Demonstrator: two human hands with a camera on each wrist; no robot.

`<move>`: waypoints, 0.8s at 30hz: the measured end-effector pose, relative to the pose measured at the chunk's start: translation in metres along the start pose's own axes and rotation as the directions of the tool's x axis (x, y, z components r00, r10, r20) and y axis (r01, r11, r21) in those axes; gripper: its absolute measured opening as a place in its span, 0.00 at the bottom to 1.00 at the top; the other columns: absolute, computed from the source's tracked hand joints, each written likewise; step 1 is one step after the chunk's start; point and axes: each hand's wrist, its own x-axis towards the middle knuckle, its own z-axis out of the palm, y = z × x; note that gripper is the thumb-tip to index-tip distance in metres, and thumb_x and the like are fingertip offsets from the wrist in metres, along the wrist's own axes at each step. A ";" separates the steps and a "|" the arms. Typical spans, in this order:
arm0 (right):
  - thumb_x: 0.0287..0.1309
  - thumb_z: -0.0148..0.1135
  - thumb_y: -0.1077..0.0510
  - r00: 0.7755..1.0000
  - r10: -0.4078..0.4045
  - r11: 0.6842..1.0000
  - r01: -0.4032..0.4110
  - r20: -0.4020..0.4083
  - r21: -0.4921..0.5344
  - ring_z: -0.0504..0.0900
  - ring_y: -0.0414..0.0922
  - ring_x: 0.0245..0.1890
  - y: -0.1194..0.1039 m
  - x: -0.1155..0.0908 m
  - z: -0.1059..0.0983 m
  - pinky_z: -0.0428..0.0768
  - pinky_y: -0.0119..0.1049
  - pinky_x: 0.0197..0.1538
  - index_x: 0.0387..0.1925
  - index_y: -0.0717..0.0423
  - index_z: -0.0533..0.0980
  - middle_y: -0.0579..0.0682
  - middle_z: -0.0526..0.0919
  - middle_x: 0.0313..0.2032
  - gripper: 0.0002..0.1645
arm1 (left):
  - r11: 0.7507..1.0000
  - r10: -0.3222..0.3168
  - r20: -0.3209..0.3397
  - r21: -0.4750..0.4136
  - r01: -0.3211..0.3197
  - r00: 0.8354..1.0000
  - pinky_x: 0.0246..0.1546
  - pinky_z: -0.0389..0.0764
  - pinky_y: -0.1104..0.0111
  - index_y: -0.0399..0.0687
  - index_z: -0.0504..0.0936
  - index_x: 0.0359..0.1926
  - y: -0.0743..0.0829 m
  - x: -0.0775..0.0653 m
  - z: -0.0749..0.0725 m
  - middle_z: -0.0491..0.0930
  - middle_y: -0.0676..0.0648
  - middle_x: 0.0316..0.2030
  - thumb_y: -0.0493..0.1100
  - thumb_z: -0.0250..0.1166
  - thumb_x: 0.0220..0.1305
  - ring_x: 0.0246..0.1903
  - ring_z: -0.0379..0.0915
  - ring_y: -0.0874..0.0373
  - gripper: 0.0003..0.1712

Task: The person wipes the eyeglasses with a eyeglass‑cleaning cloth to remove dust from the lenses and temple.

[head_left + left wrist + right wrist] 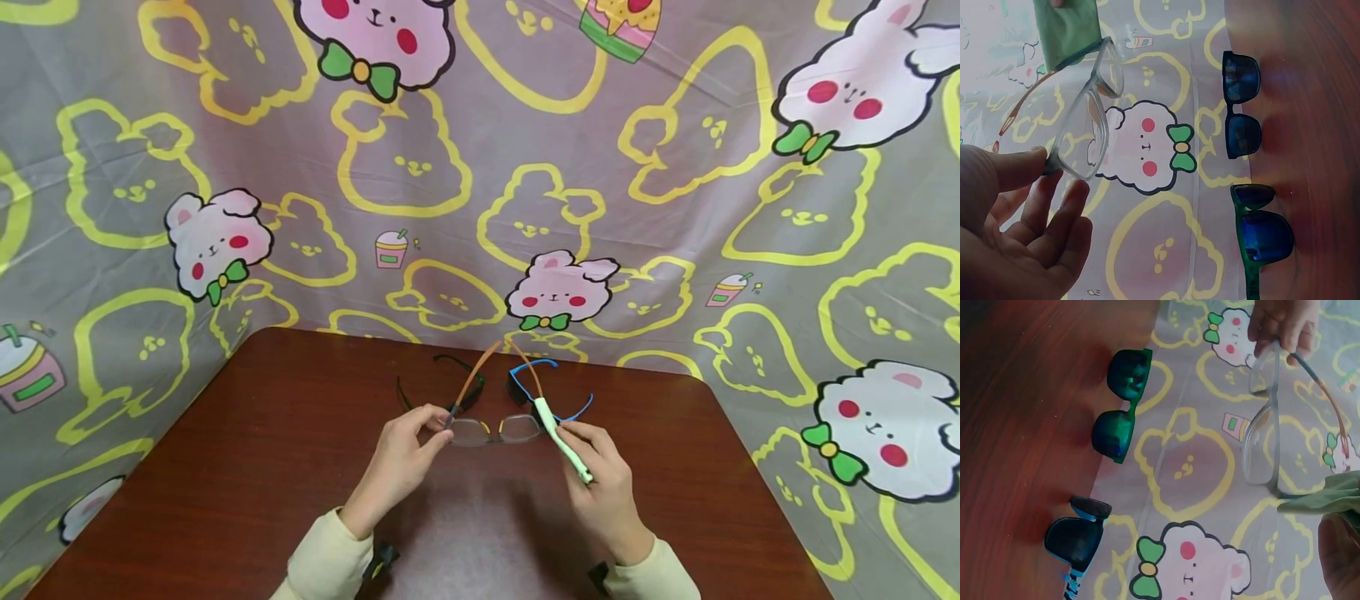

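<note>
Between both hands, above the table, is a pair of clear-framed eyeglasses (pixel 1085 134) with brown-tipped temples that point away from me. My left hand (pixel 408 450) pinches the glasses at the left hinge corner with thumb and fingers. A light green cloth (pixel 558 442) is in my right hand (pixel 603 483), folded around the right temple near its hinge. The right wrist view shows this cloth (pixel 1329 497) covering part of that temple, with the thumb pressing on it. The lenses face me and the brown temple ends stay uncovered.
Behind the eyeglasses, two pairs of sunglasses lie on the dark red-brown table (pixel 300 467): green-framed sunglasses (pixel 1266 237) at left and blue-framed sunglasses (pixel 1075 540) at right. A rabbit-print curtain (pixel 435 183) surrounds the back and sides of the table.
</note>
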 end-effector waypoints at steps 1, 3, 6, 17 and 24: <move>0.64 0.53 0.65 1.000 -0.030 1.000 0.030 -0.004 -0.002 0.78 0.55 0.37 0.000 0.000 0.002 0.74 0.27 0.49 0.40 0.73 0.79 0.65 0.78 0.38 0.13 | 1.000 0.006 -0.003 0.007 -0.006 1.000 0.23 0.68 0.71 0.47 0.82 0.38 0.000 0.000 0.001 0.79 0.58 0.29 0.36 0.70 0.54 0.24 0.71 0.63 0.09; 0.66 0.52 0.63 0.998 -0.063 0.998 0.063 -0.006 0.001 0.78 0.57 0.38 -0.001 0.001 0.003 0.73 0.28 0.51 0.40 0.74 0.79 0.66 0.79 0.40 0.15 | 1.000 0.010 -0.007 0.018 -0.010 1.000 0.20 0.66 0.71 0.46 0.82 0.38 0.001 -0.001 0.002 0.79 0.57 0.29 0.36 0.70 0.55 0.20 0.67 0.63 0.09; 0.65 0.52 0.64 0.998 -0.066 0.998 0.066 -0.012 0.013 0.79 0.58 0.36 -0.002 0.000 0.005 0.74 0.29 0.50 0.40 0.75 0.79 0.66 0.80 0.39 0.15 | 1.000 0.014 -0.023 0.028 -0.013 1.000 0.20 0.65 0.72 0.45 0.82 0.37 0.001 -0.001 0.003 0.79 0.56 0.28 0.36 0.70 0.54 0.20 0.67 0.64 0.09; 0.37 0.45 0.75 0.986 -0.068 0.989 0.087 0.154 -0.120 0.78 0.57 0.44 0.015 -0.022 0.015 0.71 0.34 0.55 0.46 0.71 0.79 0.62 0.80 0.45 0.29 | 0.991 0.097 -0.048 0.098 -0.092 0.994 0.22 0.69 0.72 0.47 0.82 0.36 0.005 -0.002 0.009 0.78 0.58 0.28 0.35 0.72 0.52 0.24 0.71 0.66 0.10; 0.29 0.50 0.74 0.947 -0.013 0.968 0.092 0.321 -0.233 0.75 0.57 0.52 0.009 -0.025 0.022 0.67 0.43 0.57 0.49 0.71 0.77 0.62 0.79 0.50 0.34 | 0.985 0.142 -0.065 0.110 -0.134 0.988 0.21 0.68 0.74 0.49 0.82 0.37 0.008 -0.003 0.013 0.79 0.57 0.29 0.35 0.72 0.51 0.22 0.69 0.68 0.11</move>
